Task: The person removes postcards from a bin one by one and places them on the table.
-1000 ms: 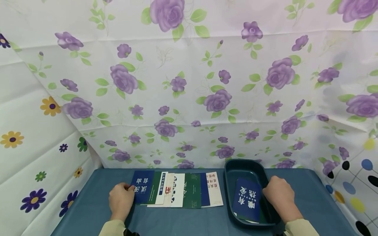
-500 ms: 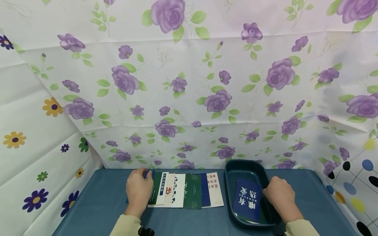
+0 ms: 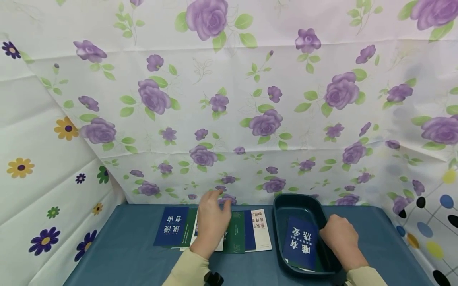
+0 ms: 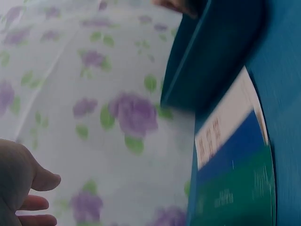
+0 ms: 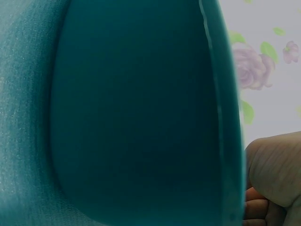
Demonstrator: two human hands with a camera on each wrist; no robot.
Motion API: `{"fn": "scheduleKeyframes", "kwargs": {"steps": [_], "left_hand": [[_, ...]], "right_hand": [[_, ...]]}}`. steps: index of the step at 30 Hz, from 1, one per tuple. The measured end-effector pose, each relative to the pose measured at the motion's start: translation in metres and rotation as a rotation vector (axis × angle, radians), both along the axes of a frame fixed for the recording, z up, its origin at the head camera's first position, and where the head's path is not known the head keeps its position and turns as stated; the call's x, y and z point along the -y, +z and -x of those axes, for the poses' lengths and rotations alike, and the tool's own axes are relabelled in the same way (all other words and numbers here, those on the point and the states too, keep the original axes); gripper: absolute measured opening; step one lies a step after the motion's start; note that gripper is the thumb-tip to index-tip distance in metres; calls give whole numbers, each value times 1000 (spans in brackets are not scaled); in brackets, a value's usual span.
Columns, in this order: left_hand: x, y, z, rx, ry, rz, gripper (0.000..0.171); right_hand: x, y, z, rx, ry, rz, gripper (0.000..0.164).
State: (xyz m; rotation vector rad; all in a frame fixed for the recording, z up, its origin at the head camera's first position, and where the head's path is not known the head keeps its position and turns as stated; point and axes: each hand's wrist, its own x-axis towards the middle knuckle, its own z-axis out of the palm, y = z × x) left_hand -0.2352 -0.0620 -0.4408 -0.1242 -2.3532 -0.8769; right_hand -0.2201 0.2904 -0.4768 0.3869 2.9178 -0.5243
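Observation:
Over a row of overlapping printed cards, my left hand (image 3: 212, 222) is raised with its thumb apart from its fingers, and nothing shows in its grasp. In the left wrist view, the same hand (image 4: 21, 183) is beside a green card (image 4: 235, 188). The row runs from a blue card (image 3: 171, 226) at the left to a cream card (image 3: 262, 230) at the right; my hand hides several middle cards. My right hand (image 3: 340, 238) grips the right rim of a dark teal tray (image 3: 277, 234). Inside lies a blue card with white characters (image 3: 299, 242).
A blue-grey cloth covers the table (image 3: 121, 242). Behind it hangs a white curtain with purple roses (image 3: 264, 123). Flowered cloth (image 3: 21, 198) closes the left side, and dotted cloth (image 3: 429, 226) the right.
My left hand has moved from the left edge of the row rightward to its middle, uncovering the leftmost blue card. My right hand stays on the tray rim.

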Motion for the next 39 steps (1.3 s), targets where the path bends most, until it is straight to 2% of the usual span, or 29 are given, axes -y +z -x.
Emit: {"fn": "scheduleKeyframes", "kwargs": {"steps": [8,13,18,26,29,34,39], "left_hand": [[-53,1,-9,-1,-141,50,43],[-80,-5,-16,39,-196,64,46],[-106,-13,-23,75,-219,111,49],[-141,-21,-32,225,-310,187,60],[-153,-24,-35,274,-325,220,61],[-170,-32,-39,345,-317,275,63],[-186,-41,-38,470,-291,304,71]], "right_hand": [[1,0,0,2,-4,-5,14],[2,1,0,-10,-6,-8,14],[2,2,0,-7,-4,-9,15],[1,2,1,1,-5,-22,19],[1,3,1,-4,-5,-30,22],[0,3,0,0,3,-25,19],[0,1,1,10,5,-22,17]]}}
